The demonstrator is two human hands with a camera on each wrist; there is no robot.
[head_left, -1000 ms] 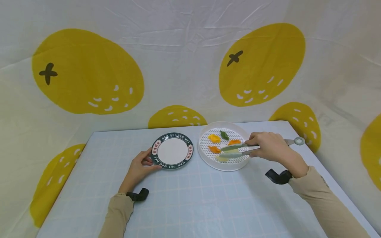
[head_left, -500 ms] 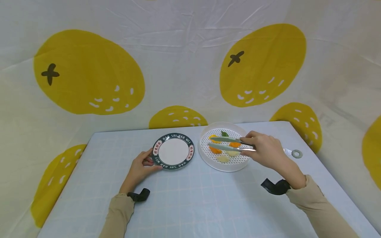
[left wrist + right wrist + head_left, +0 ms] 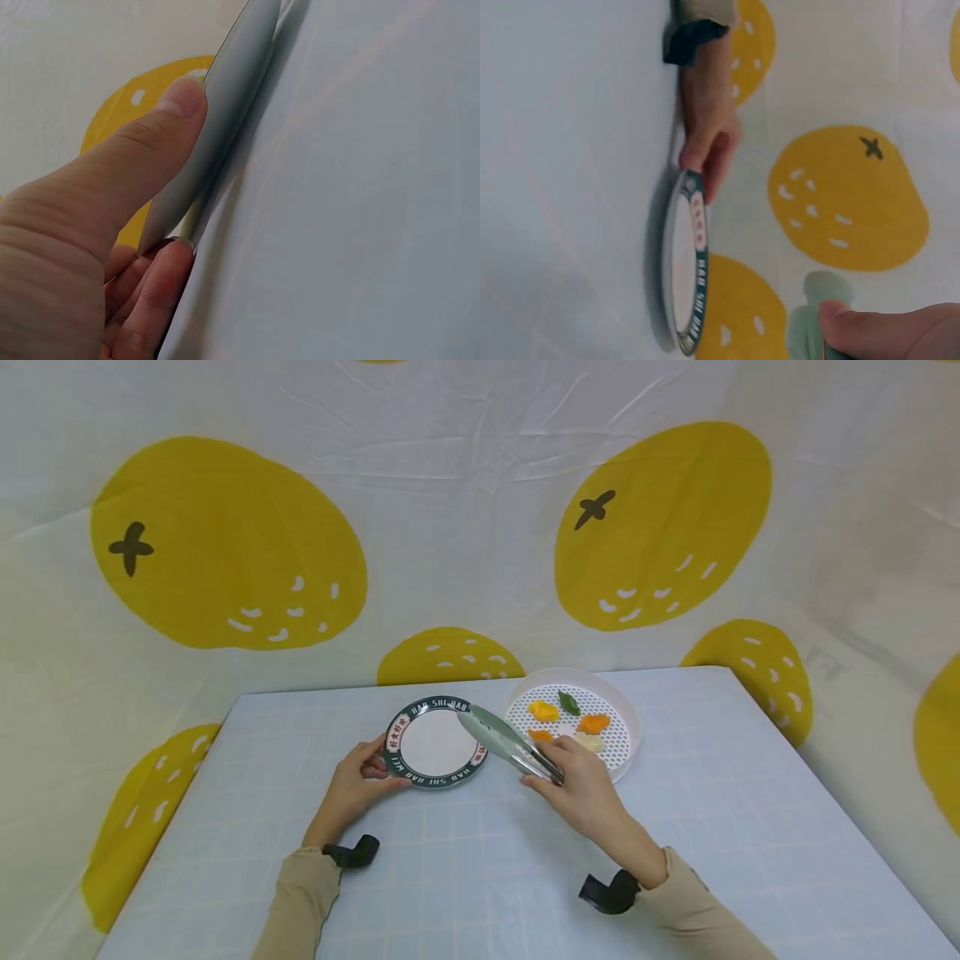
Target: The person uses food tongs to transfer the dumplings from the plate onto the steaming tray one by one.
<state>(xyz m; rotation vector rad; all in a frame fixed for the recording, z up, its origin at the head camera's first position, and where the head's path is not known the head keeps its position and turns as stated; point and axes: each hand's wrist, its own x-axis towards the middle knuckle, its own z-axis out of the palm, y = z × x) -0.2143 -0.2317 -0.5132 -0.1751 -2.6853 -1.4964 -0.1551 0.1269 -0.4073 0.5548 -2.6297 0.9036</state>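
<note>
My left hand point(image 3: 352, 787) pinches the left edge of a round plate point(image 3: 437, 742) with a dark green lettered rim; the left wrist view shows the thumb on top and fingers at the underside. In my right hand point(image 3: 588, 795) is a pair of tongs point(image 3: 497, 737) with pale green tips, gripped near the middle. Those tips hover over the plate's right rim, close together; whether anything is between them cannot be told. Right of the plate stands a round white perforated tray point(image 3: 634, 727), partly hidden by the right hand.
On the tray lie a green leaf point(image 3: 569, 702), a yellow piece point(image 3: 543, 711), two orange pieces point(image 3: 594, 724) and a pale piece point(image 3: 590, 743). A pale checked cloth point(image 3: 450, 877) covers the table. Behind hangs a curtain point(image 3: 465, 543) with yellow fruit prints.
My right hand has carried the tongs leftward from above the tray to the plate's right rim, and the tips have come closer together. The left hand and plate have stayed put.
</note>
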